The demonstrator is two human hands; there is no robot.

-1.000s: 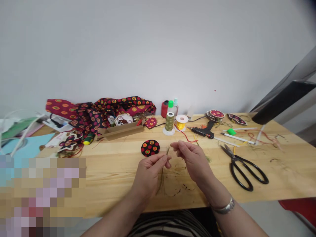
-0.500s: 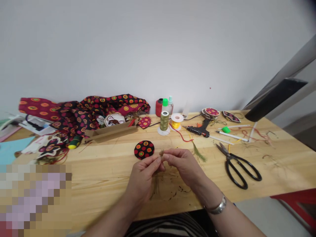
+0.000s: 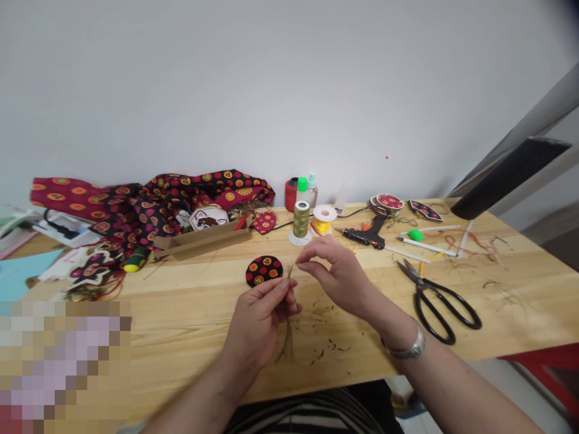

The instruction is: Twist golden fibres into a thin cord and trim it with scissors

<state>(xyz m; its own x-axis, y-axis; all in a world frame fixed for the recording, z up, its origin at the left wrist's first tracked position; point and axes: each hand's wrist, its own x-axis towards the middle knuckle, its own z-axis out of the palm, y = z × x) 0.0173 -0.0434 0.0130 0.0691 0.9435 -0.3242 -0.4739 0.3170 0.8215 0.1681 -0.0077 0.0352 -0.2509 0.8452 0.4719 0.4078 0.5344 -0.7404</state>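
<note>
lifted right grip [image 3: 333, 272] away from left grip [image 3: 260, 312] since half a second ago.
pinching green threads [image 3: 290, 272] between left thumb and fingers, with ends poking out above and strands trailing below, over the table [image 3: 194, 337]; holding right thumb and fingertips just beside the upper ends, cannot tell whether around a thread; with a patterned disc [image 3: 263, 270] just beyond the left grip and scissors [image 3: 424, 286] to the right.

Table [image 3: 190, 313]: smooth wood, grain showing.
In front of spool [image 3: 301, 220]: strands [image 3: 290, 273], fine matt fibre. Left: matt cloth [image 3: 158, 202]; card box [image 3: 205, 242]. Right: black plastic glue gun [image 3: 368, 237]; metal-bladed scissors [image 3: 421, 283], glossy handles.
</note>
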